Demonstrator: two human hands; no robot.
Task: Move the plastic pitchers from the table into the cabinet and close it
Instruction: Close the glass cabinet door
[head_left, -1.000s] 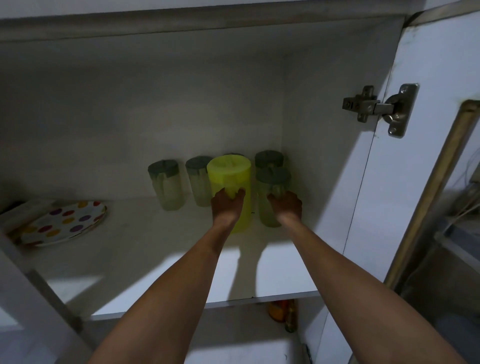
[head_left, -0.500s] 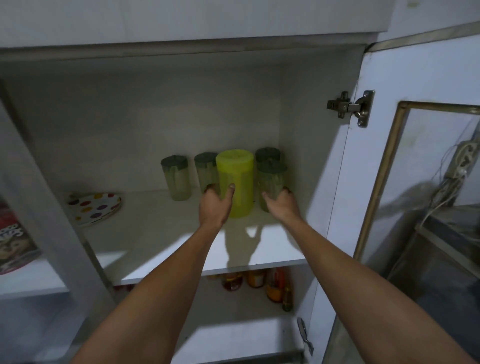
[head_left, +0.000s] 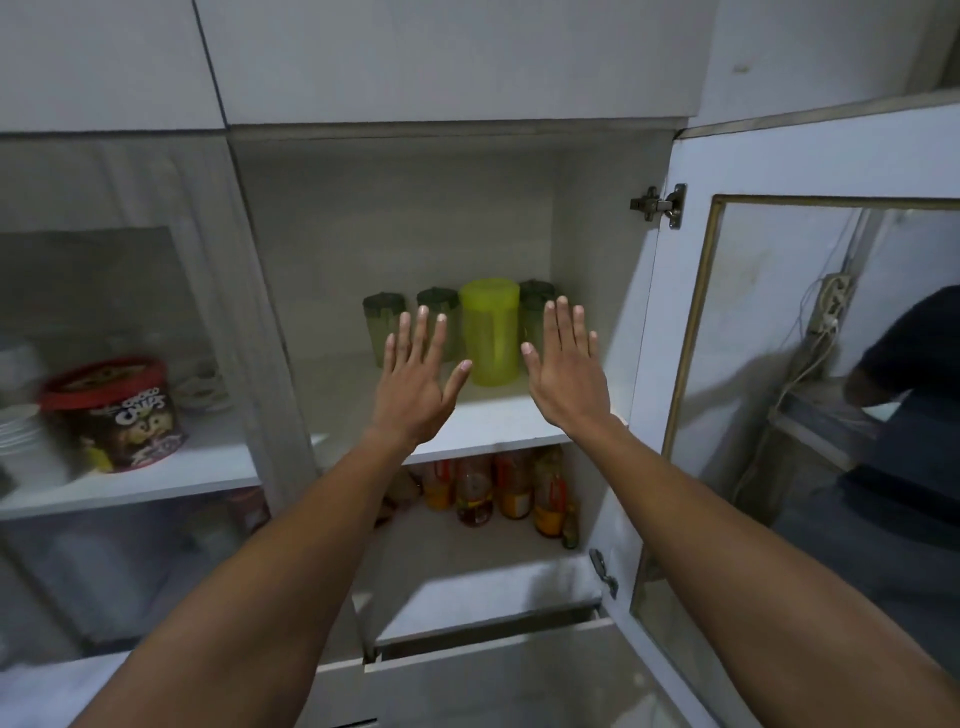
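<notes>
A yellow-green plastic pitcher (head_left: 490, 331) stands upright on the cabinet's upper shelf (head_left: 493, 415), with several clear pitchers with dark green lids (head_left: 384, 322) beside and behind it. My left hand (head_left: 415, 374) is raised flat in front of the shelf, left of the yellow pitcher, fingers spread, holding nothing. My right hand (head_left: 566, 374) is held the same way to the pitcher's right, partly covering one clear pitcher. Neither hand touches a pitcher. The cabinet door (head_left: 810, 364) with its glass pane stands open to the right.
Bottles (head_left: 498, 488) line the shelf below. Left, behind glass, a cereal tub (head_left: 117, 415) and stacked white plates (head_left: 21, 441) sit on a shelf. A door hinge (head_left: 657, 205) juts at the upper right. The door glass reflects a person.
Both hands have let go of the pitchers and pulled back out of the cabinet, now open with fingers spread. The view has backed away, showing more of the cabinet and the left compartment.
</notes>
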